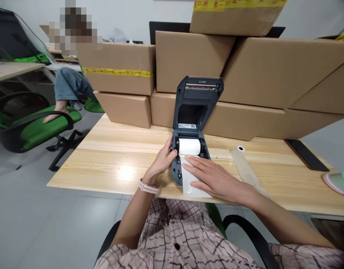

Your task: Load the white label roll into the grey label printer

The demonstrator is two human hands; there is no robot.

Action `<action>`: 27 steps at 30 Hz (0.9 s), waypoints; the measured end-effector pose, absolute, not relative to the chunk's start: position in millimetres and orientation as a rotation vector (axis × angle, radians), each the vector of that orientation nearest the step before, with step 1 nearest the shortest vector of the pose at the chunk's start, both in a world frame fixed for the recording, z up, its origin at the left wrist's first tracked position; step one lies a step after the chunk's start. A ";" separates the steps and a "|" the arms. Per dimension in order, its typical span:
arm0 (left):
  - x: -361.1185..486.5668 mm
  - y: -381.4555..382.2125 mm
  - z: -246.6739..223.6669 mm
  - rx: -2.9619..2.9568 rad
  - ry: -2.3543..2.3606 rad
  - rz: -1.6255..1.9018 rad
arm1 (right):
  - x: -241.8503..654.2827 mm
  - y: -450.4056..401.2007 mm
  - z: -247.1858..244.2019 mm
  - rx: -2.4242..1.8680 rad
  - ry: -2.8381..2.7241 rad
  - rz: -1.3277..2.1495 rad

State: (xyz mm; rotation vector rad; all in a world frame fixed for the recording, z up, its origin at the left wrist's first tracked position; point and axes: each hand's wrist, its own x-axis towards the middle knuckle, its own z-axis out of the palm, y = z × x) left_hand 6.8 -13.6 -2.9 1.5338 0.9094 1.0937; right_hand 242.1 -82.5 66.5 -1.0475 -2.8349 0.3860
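A dark grey label printer (pixel 177 170) stands on the table in front of me, its lid (pixel 200 99) tipped up. Inside it sits a white label roll (pixel 189 147) between two black holders. From the roll a white label strip (pixel 190 185) runs toward me, over the printer's front and down to the table edge. My left hand (pixel 163 160) grips the printer's left side, the thumb by the roll's left holder. With fingers stretched out, my right hand (pixel 212 175) lies flat on the strip; its palm hides part of the printer's right side.
Cardboard boxes (pixel 189 59) are stacked along the table's back. To the right lie a pale strip with a small roll end (pixel 240 148), a dark phone-like slab (pixel 306 155) and a green and pink object (pixel 338 183). Another person sits beyond the table, a foot on a green chair (pixel 45 127).
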 end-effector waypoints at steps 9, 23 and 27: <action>8.2 -16.9 0.1 1.472 0.938 1.103 | 224.3 -99.7 30.8 -1.120 -2.659 0.163; 6.6 -14.7 -7.3 1.424 0.939 1.132 | 241.7 -125.7 44.8 -1.112 -2.702 0.353; 11.9 -26.9 -1.7 1.321 0.981 1.129 | 269.9 -101.6 87.0 -0.933 -2.591 0.745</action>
